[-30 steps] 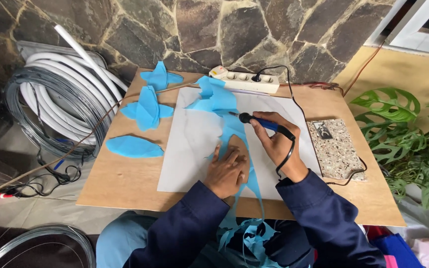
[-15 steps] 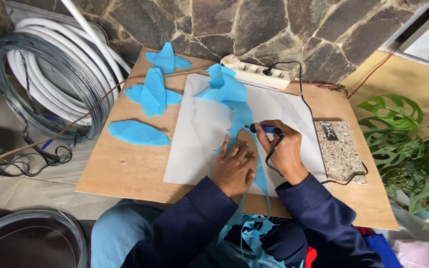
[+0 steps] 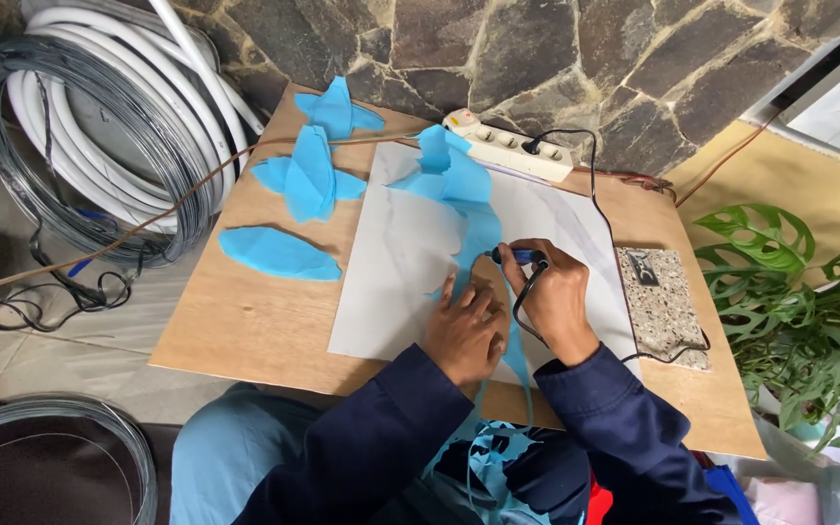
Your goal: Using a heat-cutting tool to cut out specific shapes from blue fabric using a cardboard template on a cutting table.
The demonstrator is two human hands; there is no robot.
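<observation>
Right hand (image 3: 558, 299) fingers grip a blue corded tool (image 3: 517, 257) over the blue fabric strip (image 3: 478, 228); left hand (image 3: 466, 326) lies flat, fingers spread, pressing it onto the white sheet (image 3: 396, 262) on the worktop (image 3: 245, 321)

Your left hand (image 3: 467, 326) lies flat, palm down, fingers spread, at frame centre. Your right hand (image 3: 556, 297) beside it, curled in pen-like grip, wrist bent.
</observation>
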